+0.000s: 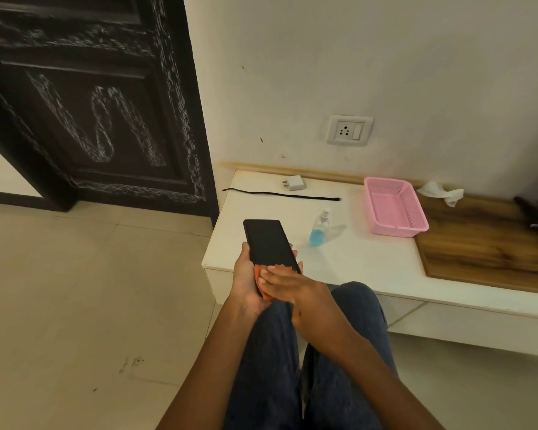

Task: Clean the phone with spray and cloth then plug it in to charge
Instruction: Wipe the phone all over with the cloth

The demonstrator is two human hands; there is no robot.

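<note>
My left hand (246, 283) grips the black phone (269, 243) from below, its dark face up and its far end over the white table's near left corner. My right hand (288, 282) presses an orange cloth (261, 273) with flat fingers onto the phone's near end; most of the cloth is hidden under the fingers. A clear spray bottle (319, 226) with blue liquid stands on the table just right of the phone. Further back lie a black cable (280, 194) and a white charger adapter (293, 183). A wall socket (349, 130) sits above them.
A pink plastic basket (395, 211) stands on the white table (370, 262) to the right. Crumpled white tissue (441, 192) lies behind it on a wooden surface (485, 243). A dark carved door (97, 103) fills the left. My knees (323, 336) are below the table edge.
</note>
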